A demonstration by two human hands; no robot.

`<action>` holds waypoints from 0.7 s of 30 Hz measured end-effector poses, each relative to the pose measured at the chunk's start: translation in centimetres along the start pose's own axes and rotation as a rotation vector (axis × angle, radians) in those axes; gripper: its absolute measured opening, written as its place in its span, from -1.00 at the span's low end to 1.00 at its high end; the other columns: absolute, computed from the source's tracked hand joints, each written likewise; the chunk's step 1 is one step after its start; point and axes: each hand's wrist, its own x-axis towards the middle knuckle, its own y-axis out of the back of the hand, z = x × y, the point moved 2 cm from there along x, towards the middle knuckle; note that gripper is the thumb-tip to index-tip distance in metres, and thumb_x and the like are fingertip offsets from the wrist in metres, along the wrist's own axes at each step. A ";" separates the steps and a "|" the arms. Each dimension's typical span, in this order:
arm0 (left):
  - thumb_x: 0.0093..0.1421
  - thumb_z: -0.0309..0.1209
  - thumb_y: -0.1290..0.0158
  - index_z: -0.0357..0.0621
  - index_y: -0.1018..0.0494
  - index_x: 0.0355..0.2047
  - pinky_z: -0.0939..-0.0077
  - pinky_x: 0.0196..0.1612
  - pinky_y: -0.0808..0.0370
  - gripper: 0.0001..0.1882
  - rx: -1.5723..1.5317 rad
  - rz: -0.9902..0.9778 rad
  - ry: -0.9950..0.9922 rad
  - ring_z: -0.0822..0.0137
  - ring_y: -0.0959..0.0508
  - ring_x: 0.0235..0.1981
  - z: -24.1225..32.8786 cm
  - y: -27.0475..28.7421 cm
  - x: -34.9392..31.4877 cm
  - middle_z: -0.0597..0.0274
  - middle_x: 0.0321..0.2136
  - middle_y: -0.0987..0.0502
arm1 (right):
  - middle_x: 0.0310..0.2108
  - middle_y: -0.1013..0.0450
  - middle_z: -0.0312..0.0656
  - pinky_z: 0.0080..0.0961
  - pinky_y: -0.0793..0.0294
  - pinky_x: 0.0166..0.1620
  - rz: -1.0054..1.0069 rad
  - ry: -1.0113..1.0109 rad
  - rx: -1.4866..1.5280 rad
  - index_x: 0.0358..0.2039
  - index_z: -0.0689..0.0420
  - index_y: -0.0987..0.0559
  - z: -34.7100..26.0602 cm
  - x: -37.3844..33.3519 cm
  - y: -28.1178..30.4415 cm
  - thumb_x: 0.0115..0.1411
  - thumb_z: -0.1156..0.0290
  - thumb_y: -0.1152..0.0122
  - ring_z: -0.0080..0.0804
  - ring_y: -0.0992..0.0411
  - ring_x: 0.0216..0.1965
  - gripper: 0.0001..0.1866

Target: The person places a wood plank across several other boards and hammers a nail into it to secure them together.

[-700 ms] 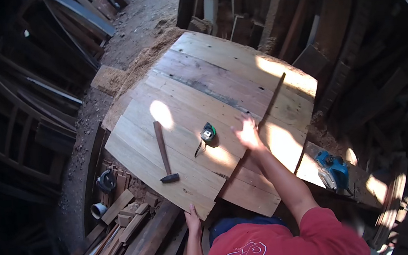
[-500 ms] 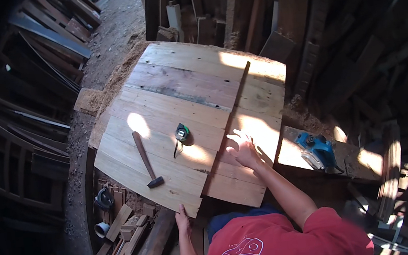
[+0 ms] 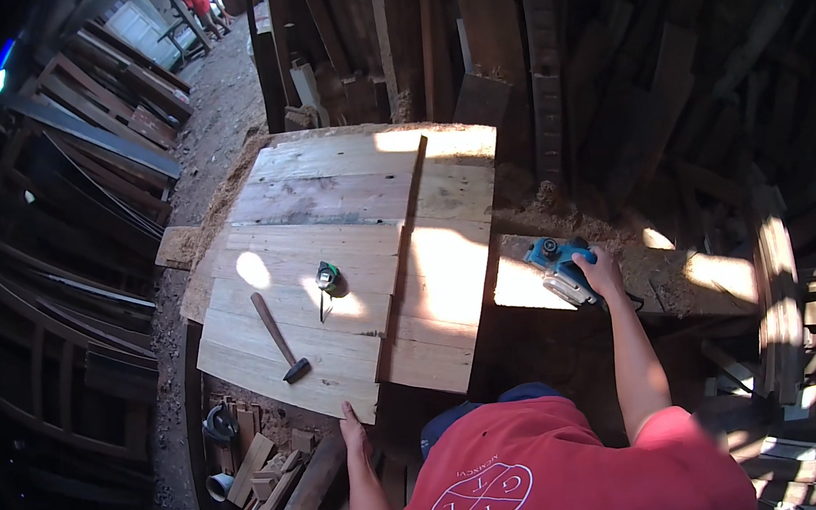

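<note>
My left hand (image 3: 355, 432) pinches the near edge of the upper wooden panel (image 3: 310, 236), its thumb on top and its other fingers mostly hidden. This panel of joined boards lies on a second wooden panel (image 3: 448, 250), which shows along the right side. On the upper panel rest a hammer (image 3: 276, 335) with a wooden handle and a green and black tape measure (image 3: 328, 279), its blade a little out. At the right, my right hand (image 3: 603, 273) is closed around the handle of a blue electric planer (image 3: 560, 263), which sits on a wooden beam.
The thick beam (image 3: 671, 270) runs right from the panels, dusted with shavings. Offcuts (image 3: 251, 469) and a dark power tool (image 3: 218, 425) lie at the lower left. Planks lean at the back and left. A person in red (image 3: 195, 2) is far off at the upper left.
My right hand has left the lower panel and moved right onto the planer, closing on its handle. My left hand stays at the upper panel's near edge. The view has shifted.
</note>
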 end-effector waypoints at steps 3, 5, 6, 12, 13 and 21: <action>0.39 0.29 0.09 -0.26 -0.49 0.11 0.26 -0.15 -0.65 -0.22 -0.034 0.044 -0.031 0.22 -0.67 -0.17 -3.5 0.1 0.2 0.14 -0.10 -0.65 | -0.03 -0.60 0.10 -0.07 -0.49 0.07 -0.090 0.000 0.076 -0.03 0.11 -0.59 0.5 -0.7 -0.4 0.17 -0.36 -0.17 0.12 -0.54 0.05 -0.26; 0.38 0.29 0.08 -0.22 -0.50 0.10 0.24 -0.24 -0.64 -0.24 -0.056 0.086 -0.047 0.22 -0.67 -0.21 -3.6 -2.9 -0.5 0.16 -0.12 -0.65 | -0.01 -0.59 0.10 -0.07 -0.48 0.09 -0.076 -0.055 0.079 0.01 0.08 -0.61 1.1 -1.3 0.7 0.14 -0.36 -0.21 0.13 -0.53 0.06 -0.25; 0.38 0.29 0.08 -0.20 -0.50 0.09 0.25 -0.33 -0.63 -0.25 -0.073 0.142 -0.075 0.23 -0.67 -0.26 -3.4 -3.5 -1.1 0.18 -0.16 -0.66 | 0.00 -0.59 0.11 -0.07 -0.48 0.09 -0.077 -0.076 0.065 0.02 0.07 -0.61 1.3 -1.5 1.2 0.13 -0.36 -0.22 0.13 -0.53 0.06 -0.25; 0.40 0.25 0.06 -0.11 -0.52 0.02 0.42 -0.58 -0.41 -0.35 -0.047 0.132 0.123 0.32 -0.59 -0.52 -2.1 -2.3 -3.8 0.32 -0.37 -0.64 | -0.01 -0.60 0.08 -0.04 -0.49 0.13 -0.082 -0.041 0.016 0.00 0.02 -0.68 5.0 -0.5 2.8 0.09 -0.32 -0.26 0.15 -0.54 0.05 -0.29; 0.42 0.21 0.07 -0.10 -0.49 0.06 0.31 -0.37 -0.55 -0.38 -0.049 0.086 0.200 0.25 -0.63 -0.34 -1.5 -2.4 -4.0 0.26 -0.23 -0.64 | 0.03 -0.59 0.07 -0.09 -0.50 0.15 -0.022 -0.039 0.021 0.08 0.03 -0.66 6.2 -0.8 3.7 0.06 -0.30 -0.32 0.11 -0.54 0.09 -0.25; 0.41 0.21 0.06 -0.04 -0.17 0.42 -0.14 0.35 -0.30 -0.22 -0.199 0.018 0.315 -0.05 -0.34 0.33 -0.7 0.5 -5.9 0.04 0.37 -0.28 | 0.17 -0.52 0.08 -0.17 -0.44 0.24 0.032 -0.273 0.104 0.16 0.11 -0.61 10.8 0.1 6.8 -0.03 -0.32 -0.41 0.01 -0.48 0.20 -0.10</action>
